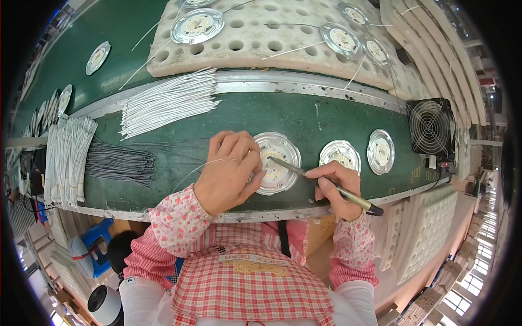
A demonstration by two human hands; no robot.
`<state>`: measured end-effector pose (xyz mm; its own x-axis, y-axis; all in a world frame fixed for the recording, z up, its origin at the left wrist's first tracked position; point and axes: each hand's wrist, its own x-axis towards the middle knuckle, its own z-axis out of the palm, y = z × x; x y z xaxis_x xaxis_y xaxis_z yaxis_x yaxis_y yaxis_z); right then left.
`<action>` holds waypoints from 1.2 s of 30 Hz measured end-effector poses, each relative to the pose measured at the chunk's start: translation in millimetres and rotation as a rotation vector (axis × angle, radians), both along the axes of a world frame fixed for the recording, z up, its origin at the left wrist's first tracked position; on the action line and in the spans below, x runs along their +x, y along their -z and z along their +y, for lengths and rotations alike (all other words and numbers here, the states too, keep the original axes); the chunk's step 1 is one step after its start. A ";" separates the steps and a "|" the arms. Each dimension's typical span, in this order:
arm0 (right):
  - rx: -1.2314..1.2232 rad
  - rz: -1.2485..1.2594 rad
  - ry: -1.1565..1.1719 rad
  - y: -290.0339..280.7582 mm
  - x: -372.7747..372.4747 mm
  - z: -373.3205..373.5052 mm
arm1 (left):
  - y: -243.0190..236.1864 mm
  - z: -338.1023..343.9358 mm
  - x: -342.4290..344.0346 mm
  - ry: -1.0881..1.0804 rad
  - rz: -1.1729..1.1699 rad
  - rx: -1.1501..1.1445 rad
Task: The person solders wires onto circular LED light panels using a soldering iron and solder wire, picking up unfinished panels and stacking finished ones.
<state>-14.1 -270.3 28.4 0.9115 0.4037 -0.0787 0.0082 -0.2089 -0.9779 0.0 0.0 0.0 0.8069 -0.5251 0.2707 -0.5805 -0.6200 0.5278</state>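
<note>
Right hand [338,191] grips soldering iron [352,196], tip at round lamp disc [278,178], which lies in middle of green bench [310,117]. Left hand [228,176] at disc's left edge, fingers bent; thin wire [199,167] crosses them, cannot tell if pinched. White wires [168,104] lie left, far side. Black fan [430,126] stands right.

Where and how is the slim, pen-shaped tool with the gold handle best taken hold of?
Probably by its gold handle, from the right and near side, pinched like a pen: the handle slopes back to the right, while the thin grey tip points forward and left over the round silver disc. The right hand grips the tool there.
</note>
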 end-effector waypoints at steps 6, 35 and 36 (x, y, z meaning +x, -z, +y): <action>0.018 0.061 -0.022 1.5 10.7 -6.4 | -2.9 -2.3 7.4 0.004 -0.060 -0.036; -0.513 -0.561 0.059 9.8 -10.1 53.9 | 0.5 14.8 -14.2 0.039 -0.282 0.291; -0.512 -0.541 0.040 14.4 -5.9 59.4 | 0.6 14.0 -13.0 0.036 -0.278 0.294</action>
